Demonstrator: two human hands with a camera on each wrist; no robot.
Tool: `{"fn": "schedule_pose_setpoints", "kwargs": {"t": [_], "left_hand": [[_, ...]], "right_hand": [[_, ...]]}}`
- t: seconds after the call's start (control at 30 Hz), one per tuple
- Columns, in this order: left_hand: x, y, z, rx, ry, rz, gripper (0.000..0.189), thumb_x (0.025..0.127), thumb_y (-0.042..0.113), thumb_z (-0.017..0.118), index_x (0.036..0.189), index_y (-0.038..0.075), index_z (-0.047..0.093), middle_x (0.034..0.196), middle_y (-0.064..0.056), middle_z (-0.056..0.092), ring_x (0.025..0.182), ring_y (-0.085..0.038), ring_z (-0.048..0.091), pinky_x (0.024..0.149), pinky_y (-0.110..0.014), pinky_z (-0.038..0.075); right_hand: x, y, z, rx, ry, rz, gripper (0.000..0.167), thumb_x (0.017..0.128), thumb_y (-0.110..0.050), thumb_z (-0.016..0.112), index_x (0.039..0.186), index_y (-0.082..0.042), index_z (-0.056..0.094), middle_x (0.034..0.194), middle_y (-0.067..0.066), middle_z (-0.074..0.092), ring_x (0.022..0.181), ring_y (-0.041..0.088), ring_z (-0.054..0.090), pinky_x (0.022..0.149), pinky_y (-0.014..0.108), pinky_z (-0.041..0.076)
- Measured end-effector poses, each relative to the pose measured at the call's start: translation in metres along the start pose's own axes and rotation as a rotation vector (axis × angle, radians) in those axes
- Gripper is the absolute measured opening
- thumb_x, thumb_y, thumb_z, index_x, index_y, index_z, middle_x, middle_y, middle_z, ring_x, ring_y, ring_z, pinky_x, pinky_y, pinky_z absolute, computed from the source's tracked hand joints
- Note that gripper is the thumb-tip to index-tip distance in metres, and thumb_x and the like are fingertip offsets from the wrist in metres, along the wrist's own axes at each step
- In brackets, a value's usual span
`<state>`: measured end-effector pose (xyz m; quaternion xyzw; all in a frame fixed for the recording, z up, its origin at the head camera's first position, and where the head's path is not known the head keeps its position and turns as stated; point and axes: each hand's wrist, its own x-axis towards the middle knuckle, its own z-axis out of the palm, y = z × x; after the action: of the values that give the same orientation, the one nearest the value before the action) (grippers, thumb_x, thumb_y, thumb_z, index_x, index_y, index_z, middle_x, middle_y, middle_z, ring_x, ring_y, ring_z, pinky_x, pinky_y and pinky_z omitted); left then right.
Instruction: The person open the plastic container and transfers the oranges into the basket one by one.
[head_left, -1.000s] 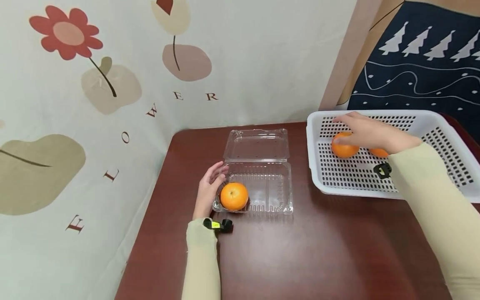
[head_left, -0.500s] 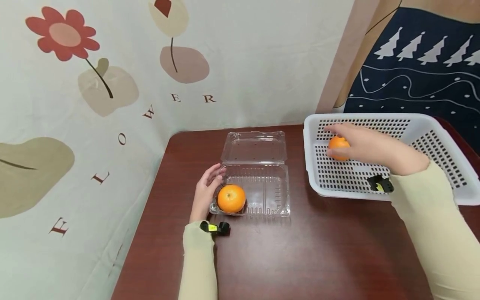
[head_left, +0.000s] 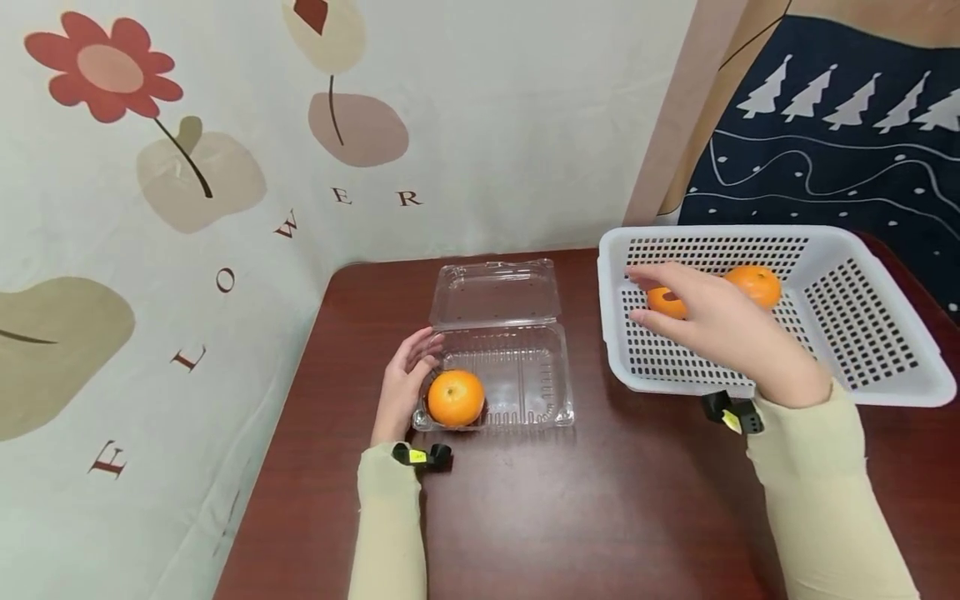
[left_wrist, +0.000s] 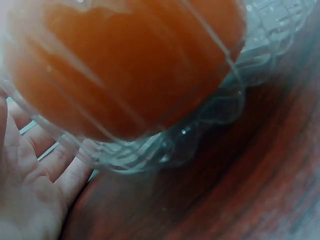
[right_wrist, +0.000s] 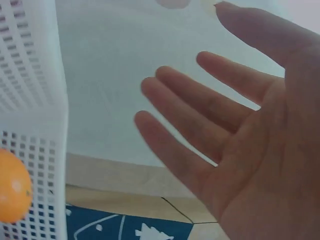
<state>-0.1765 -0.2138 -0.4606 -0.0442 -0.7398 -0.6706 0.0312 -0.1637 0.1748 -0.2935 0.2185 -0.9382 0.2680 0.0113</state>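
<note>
An orange (head_left: 455, 397) sits in the left front corner of a clear plastic clamshell box (head_left: 525, 383), whose lid (head_left: 497, 293) lies folded back on the table. Against the box's left wall rests my left hand (head_left: 405, 383), its fingers extended along the side; the left wrist view shows the palm and fingers (left_wrist: 75, 175) beside the plastic. Over the white basket (head_left: 622, 367) is my right hand (head_left: 712, 321), fingers and thumb spread, holding nothing. It partly hides one orange (head_left: 662, 302) in the basket. A second orange (head_left: 753, 287) lies behind the hand.
Both containers stand on a dark red-brown table (head_left: 540, 517), the basket at the right. A wall covering with printed flowers (head_left: 487, 125) rises behind and to the left. Dark blue cloth with white trees (head_left: 825, 167) hangs behind the basket.
My right hand has come away from the nearer orange and drawn back toward me, so the second orange shows again. My left hand stays at the box. The head view has shifted slightly.
</note>
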Motion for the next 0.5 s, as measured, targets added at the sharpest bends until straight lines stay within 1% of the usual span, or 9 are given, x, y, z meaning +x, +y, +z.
{"fn": "schedule_pose_setpoints", "kwargs": {"t": [0.1, 0.23, 0.27, 0.37, 0.5], "left_hand": [[0.001, -0.006, -0.001, 0.021, 0.012, 0.007, 0.041, 0.091, 0.01, 0.051, 0.13, 0.02, 0.045, 0.123, -0.001, 0.053, 0.113, -0.015, 0.048, 0.091, -0.029, 0.042], [0.0, -0.008, -0.002, 0.047, 0.014, 0.018, 0.04, 0.091, 0.015, 0.051, 0.131, 0.02, 0.044, 0.123, 0.0, 0.053, 0.113, -0.014, 0.048, 0.092, -0.031, 0.041], [0.0, -0.007, -0.002, 0.047, 0.013, 0.02, 0.04, 0.091, 0.016, 0.051, 0.131, 0.02, 0.044, 0.123, 0.0, 0.054, 0.113, -0.014, 0.048, 0.092, -0.03, 0.041], [-0.005, 0.003, -0.002, 0.039, 0.004, -0.004, 0.041, 0.091, 0.015, 0.05, 0.132, 0.016, 0.043, 0.124, -0.004, 0.052, 0.114, -0.018, 0.047, 0.093, -0.032, 0.04], [-0.005, 0.004, -0.001, 0.038, 0.01, -0.019, 0.04, 0.091, 0.015, 0.051, 0.131, 0.017, 0.044, 0.124, -0.004, 0.053, 0.113, -0.018, 0.048, 0.093, -0.032, 0.041]], "right_hand": [[-0.003, -0.001, 0.006, 0.01, 0.06, -0.032, 0.05, 0.083, -0.042, 0.058, 0.127, -0.019, 0.049, 0.124, 0.002, 0.052, 0.11, 0.02, 0.05, 0.091, 0.045, 0.04], [-0.007, 0.0, 0.015, 0.047, 0.127, -0.058, 0.046, 0.084, -0.036, 0.06, 0.125, -0.019, 0.051, 0.12, -0.001, 0.054, 0.102, 0.018, 0.055, 0.085, 0.041, 0.046], [-0.007, 0.0, 0.017, 0.057, 0.139, -0.063, 0.045, 0.084, -0.034, 0.061, 0.124, -0.019, 0.051, 0.119, -0.001, 0.054, 0.099, 0.017, 0.056, 0.084, 0.039, 0.047], [-0.009, -0.001, 0.024, 0.092, 0.171, -0.061, 0.043, 0.084, -0.031, 0.061, 0.124, -0.019, 0.052, 0.116, -0.003, 0.056, 0.095, 0.017, 0.057, 0.081, 0.037, 0.048], [-0.011, -0.003, 0.03, 0.115, 0.225, -0.047, 0.04, 0.084, -0.03, 0.061, 0.123, -0.021, 0.053, 0.114, -0.005, 0.057, 0.093, 0.014, 0.057, 0.081, 0.034, 0.048]]}}
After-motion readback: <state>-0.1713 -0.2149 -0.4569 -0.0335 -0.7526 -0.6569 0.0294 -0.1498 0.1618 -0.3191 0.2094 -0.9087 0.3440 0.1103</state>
